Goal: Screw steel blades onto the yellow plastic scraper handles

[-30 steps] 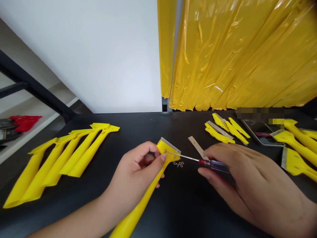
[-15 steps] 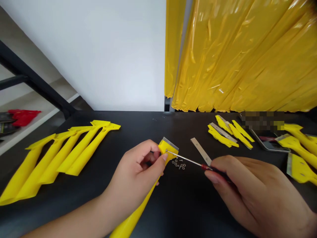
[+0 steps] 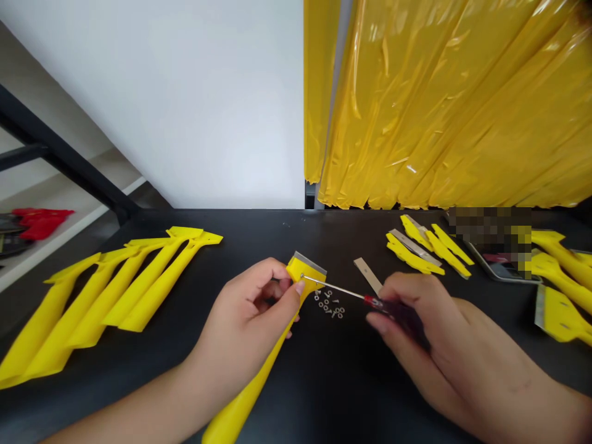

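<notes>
My left hand [image 3: 259, 308] is closed around the head end of a yellow scraper [image 3: 245, 404], thumb on its face. A metal blade [image 3: 311, 261] shows along the scraper's far edge. In my right hand [image 3: 444, 351] is a screwdriver [image 3: 388, 308] with a dark handle and red collar. Its thin shaft crosses leftward, and the tip meets the scraper head by my left thumb, where a small screw seems to sit. Small nuts and screws [image 3: 329, 303] lie loose on the table just right of the scraper head. A loose flat blade [image 3: 367, 275] lies beyond my right hand, partly covered by it.
Several yellow handles [image 3: 134, 287] lie in a row at the left of the black table [image 3: 259, 231]. Yellow clamping pieces and blades [image 3: 416, 253] lie at the back right. Scrapers with blades [image 3: 562, 314] are at the right edge, beside a phone-like device [image 3: 506, 271].
The scraper head and screwdriver have shifted slightly left in view. My right hand has turned and moved left on the screwdriver handle, whose tip stays at the scraper head.
</notes>
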